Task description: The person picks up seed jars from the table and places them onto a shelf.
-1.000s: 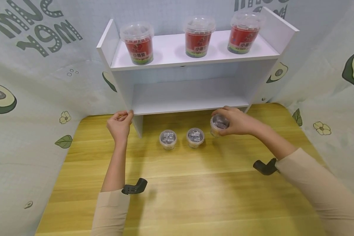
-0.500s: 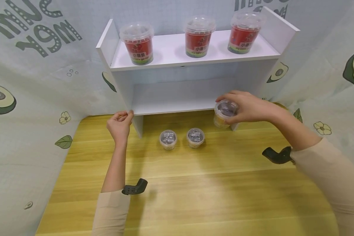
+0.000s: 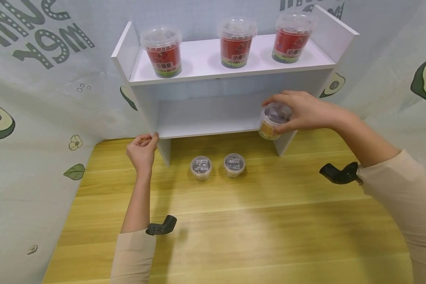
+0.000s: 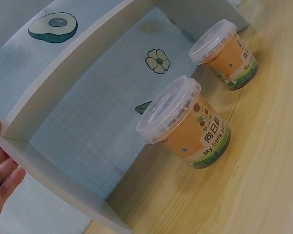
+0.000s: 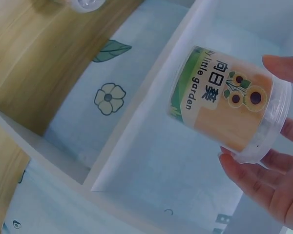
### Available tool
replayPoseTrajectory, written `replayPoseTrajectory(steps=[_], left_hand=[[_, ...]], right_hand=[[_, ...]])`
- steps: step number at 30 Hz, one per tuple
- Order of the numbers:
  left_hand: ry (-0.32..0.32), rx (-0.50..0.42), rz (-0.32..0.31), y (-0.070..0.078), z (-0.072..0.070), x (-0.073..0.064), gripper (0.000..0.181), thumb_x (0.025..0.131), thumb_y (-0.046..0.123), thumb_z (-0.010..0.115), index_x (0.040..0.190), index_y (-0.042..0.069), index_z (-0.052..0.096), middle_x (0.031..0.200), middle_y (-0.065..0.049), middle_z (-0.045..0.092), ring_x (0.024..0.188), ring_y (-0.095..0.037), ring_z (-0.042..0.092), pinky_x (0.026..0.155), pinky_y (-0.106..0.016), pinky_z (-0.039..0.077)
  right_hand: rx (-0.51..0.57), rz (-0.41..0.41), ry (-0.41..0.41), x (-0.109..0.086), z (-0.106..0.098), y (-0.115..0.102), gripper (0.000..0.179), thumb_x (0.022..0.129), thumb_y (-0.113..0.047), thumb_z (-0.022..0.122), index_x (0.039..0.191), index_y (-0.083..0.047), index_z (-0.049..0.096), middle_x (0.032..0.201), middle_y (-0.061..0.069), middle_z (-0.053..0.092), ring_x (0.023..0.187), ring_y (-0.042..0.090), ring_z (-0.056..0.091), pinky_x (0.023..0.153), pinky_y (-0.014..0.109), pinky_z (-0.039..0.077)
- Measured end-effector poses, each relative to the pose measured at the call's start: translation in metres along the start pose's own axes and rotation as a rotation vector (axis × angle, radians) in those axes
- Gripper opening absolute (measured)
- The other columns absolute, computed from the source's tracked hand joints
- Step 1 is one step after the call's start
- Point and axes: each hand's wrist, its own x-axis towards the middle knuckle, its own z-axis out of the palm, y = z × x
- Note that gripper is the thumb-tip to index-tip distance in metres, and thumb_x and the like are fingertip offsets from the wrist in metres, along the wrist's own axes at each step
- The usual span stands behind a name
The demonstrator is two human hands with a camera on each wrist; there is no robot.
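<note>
The right hand has an orange cup in its grip, thumb on one side and fingers on the other, up near the clear lid, so the grip is just as wide as the cup. The cup is up off the desk, by the right end of the middle board of the white shelf. I cannot tell if it touches the board. The left hand has a small, tight grip, pinching the shelf's left edge. Two more orange cups stand on the desk, apart, with lids on. Three red cups stand in a row on the top board.
</note>
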Motion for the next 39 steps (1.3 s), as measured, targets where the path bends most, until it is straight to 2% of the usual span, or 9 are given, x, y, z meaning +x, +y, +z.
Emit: replayPoseTrajectory(steps=[2,3,5,9,10,17,27,35,39], left_hand=[[0.001,-0.004,0.019,-0.001,0.0,0.0,0.016,0.074,0.016,0.076,0.073,0.001,0.069,0.068,0.0,0.067,0.059,-0.004,0.065,0.051,-0.018,0.053],[-0.015,-0.046,0.027,-0.012,0.0,0.007,0.016,0.073,0.017,0.076,0.072,0.003,0.069,0.068,-0.001,0.067,0.059,-0.004,0.065,0.05,-0.017,0.052],[-0.014,-0.057,0.034,-0.012,0.0,0.008,0.017,0.073,0.018,0.077,0.072,0.002,0.069,0.068,-0.004,0.068,0.058,-0.005,0.065,0.049,-0.017,0.051],[-0.01,-0.051,0.037,-0.013,0.001,0.008,0.017,0.073,0.017,0.077,0.073,0.001,0.069,0.067,-0.002,0.068,0.058,-0.005,0.065,0.049,-0.017,0.051],[0.008,-0.007,0.036,-0.003,0.001,0.001,0.017,0.073,0.015,0.076,0.073,0.0,0.069,0.066,-0.001,0.068,0.058,-0.005,0.065,0.05,-0.017,0.052],[0.007,0.005,0.024,-0.003,0.002,0.001,0.014,0.074,0.014,0.076,0.072,0.003,0.069,0.061,0.01,0.063,0.057,-0.003,0.064,0.05,-0.017,0.052],[0.003,0.03,0.018,-0.003,0.0,0.001,0.019,0.074,0.016,0.075,0.078,-0.002,0.069,0.063,0.012,0.064,0.057,-0.002,0.064,0.052,-0.017,0.053],[0.011,0.038,0.018,-0.002,-0.002,0.001,0.018,0.074,0.017,0.076,0.077,0.0,0.069,0.067,0.007,0.065,0.059,-0.002,0.065,0.052,-0.017,0.053],[0.005,0.031,0.012,-0.001,0.0,0.001,0.019,0.074,0.017,0.076,0.078,0.0,0.069,0.067,0.006,0.065,0.059,-0.003,0.065,0.052,-0.018,0.053]], right_hand=[[-0.003,0.012,-0.008,0.002,-0.002,0.001,0.062,0.074,-0.026,0.077,0.128,-0.01,0.049,0.122,0.02,0.049,0.108,0.036,0.048,0.086,0.054,0.042],[-0.006,0.02,-0.012,0.003,-0.002,0.002,0.062,0.075,-0.026,0.076,0.128,-0.011,0.049,0.122,0.021,0.049,0.108,0.037,0.048,0.086,0.054,0.042],[-0.019,0.032,-0.021,0.006,-0.004,0.005,0.062,0.075,-0.027,0.076,0.128,-0.01,0.049,0.121,0.021,0.049,0.108,0.038,0.048,0.086,0.054,0.042],[-0.054,0.058,-0.035,0.013,-0.008,0.011,0.063,0.076,-0.03,0.075,0.129,-0.008,0.048,0.119,0.022,0.051,0.106,0.038,0.048,0.083,0.053,0.043],[-0.061,0.064,-0.037,0.015,-0.009,0.012,0.063,0.077,-0.031,0.074,0.129,-0.008,0.047,0.118,0.022,0.051,0.105,0.037,0.049,0.083,0.052,0.044],[-0.063,0.098,-0.048,0.021,-0.016,0.02,0.066,0.079,-0.034,0.071,0.133,-0.006,0.044,0.123,0.023,0.05,0.108,0.038,0.048,0.084,0.052,0.043],[-0.052,0.146,-0.081,0.031,-0.01,0.034,0.074,0.08,-0.043,0.068,0.136,-0.002,0.04,0.136,0.026,0.04,0.121,0.045,0.04,0.097,0.059,0.033],[-0.029,0.157,-0.066,0.037,-0.001,0.041,0.075,0.082,-0.047,0.064,0.135,0.0,0.04,0.131,0.028,0.044,0.118,0.043,0.043,0.097,0.056,0.035],[-0.024,0.175,-0.058,0.038,-0.001,0.045,0.075,0.083,-0.047,0.063,0.135,0.001,0.038,0.13,0.03,0.042,0.118,0.044,0.042,0.097,0.057,0.034]])
